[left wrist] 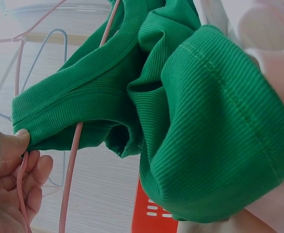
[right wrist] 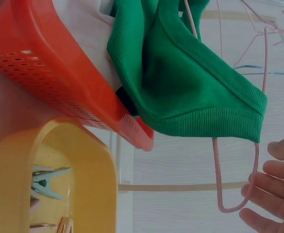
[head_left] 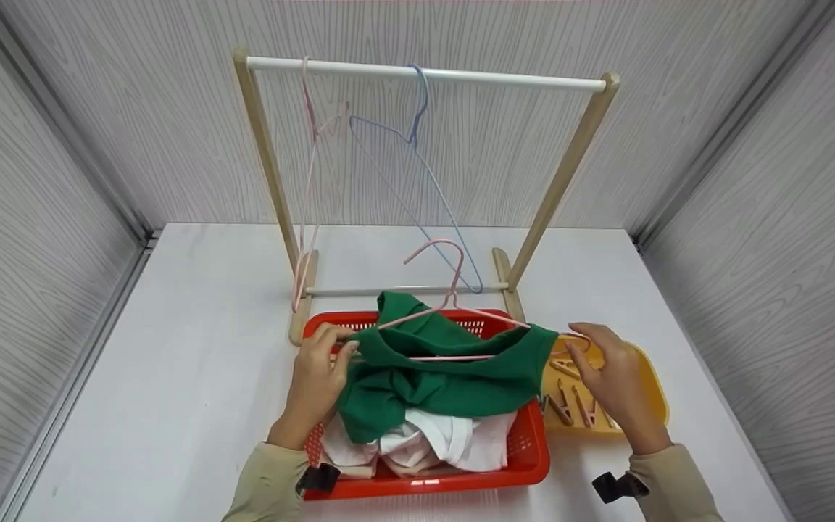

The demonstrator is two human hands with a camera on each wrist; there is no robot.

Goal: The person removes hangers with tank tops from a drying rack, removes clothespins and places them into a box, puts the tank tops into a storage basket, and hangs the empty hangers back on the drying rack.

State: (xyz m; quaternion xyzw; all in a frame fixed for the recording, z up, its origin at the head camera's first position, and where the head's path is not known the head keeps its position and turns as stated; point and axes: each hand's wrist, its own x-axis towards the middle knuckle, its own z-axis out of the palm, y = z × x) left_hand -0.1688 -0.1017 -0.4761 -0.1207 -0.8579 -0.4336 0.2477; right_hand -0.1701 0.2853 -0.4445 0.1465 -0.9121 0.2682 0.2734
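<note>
A green ribbed tank top (head_left: 461, 388) hangs on a pink hanger (head_left: 454, 357) above the red basket, the hanger's hook standing up through the neckline. My left hand (head_left: 316, 377) pinches one shoulder strap between thumb and index finger, with the hanger's rod running down across the fingers in the left wrist view. At the opposite end, my right hand (head_left: 617, 377) is beside the hanger tip, which sticks out past the other strap. In the right wrist view its fingers (right wrist: 273, 189) are spread loosely, fingertips right at the hanger's rounded end.
The red basket (head_left: 533, 471) holds white and pale clothes (head_left: 450, 438). To its right, a yellow tray (head_left: 657, 391) contains several clothespins (head_left: 584, 409). Behind stands a wooden rack with a white bar (head_left: 512, 77), where another pink hanger (head_left: 309, 101) and a blue hanger (head_left: 421, 105) hang.
</note>
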